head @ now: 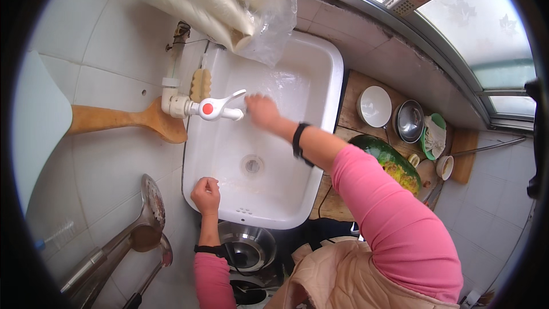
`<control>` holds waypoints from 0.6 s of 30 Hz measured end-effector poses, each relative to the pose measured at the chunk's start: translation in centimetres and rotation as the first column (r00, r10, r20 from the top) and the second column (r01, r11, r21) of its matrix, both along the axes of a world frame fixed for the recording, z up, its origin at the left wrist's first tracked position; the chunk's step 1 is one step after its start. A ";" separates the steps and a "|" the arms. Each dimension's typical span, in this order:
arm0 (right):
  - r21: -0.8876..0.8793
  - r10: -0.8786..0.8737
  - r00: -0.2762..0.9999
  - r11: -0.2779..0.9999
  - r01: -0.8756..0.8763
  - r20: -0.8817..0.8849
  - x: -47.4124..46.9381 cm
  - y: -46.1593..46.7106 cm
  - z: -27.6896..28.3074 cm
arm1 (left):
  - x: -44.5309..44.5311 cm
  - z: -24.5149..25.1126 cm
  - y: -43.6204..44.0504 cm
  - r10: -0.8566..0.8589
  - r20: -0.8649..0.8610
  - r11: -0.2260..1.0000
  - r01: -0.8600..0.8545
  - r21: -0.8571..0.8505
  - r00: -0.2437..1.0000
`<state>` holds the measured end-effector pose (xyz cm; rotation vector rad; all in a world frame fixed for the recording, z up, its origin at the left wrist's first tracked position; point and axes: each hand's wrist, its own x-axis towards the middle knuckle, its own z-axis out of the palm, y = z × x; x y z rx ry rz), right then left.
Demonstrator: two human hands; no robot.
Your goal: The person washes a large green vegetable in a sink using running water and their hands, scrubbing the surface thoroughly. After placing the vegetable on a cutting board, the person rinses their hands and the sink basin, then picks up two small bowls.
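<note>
My right hand [262, 110], blurred, is over the white sink [274, 146], just right of the white faucet [214, 108] with a red dot and a raised lever. It looks curled, and whether it holds anything is unclear. Close to the sink's lower left rim is my left hand [206, 195], fingers curled inward; no object shows in it. The drain [253, 165] lies between the two hands. A yellow wavy-edged sponge [200, 85] hangs by the wall beside the faucet.
A plastic bag [270, 17] of pale rolls overhangs the sink's top. Bowls [374, 106] and a cut watermelon [386, 159] stand on the wooden counter at right. A wooden spatula [167, 124] and metal ladles [146, 231] hang at left. A metal pot [253, 244] sits below the sink.
</note>
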<state>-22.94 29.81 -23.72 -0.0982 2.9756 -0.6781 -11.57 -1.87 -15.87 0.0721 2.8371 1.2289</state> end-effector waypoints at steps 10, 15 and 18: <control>-0.258 0.080 0.987 0.965 -0.043 0.136 3.9 -4.5 -4.7 | -0.1 -0.1 0.0 -0.005 0.001 1.000 0.005 -0.004 1.000; -0.367 0.268 0.878 0.923 -0.116 0.396 5.8 -5.6 -1.4 | 0.1 -0.2 -0.1 0.015 0.065 0.999 -0.017 0.029 0.998; -0.402 -0.142 0.981 0.897 0.183 0.130 -1.4 1.0 -2.7 | 0.1 -0.2 -0.2 0.003 0.039 0.999 -0.004 0.033 0.999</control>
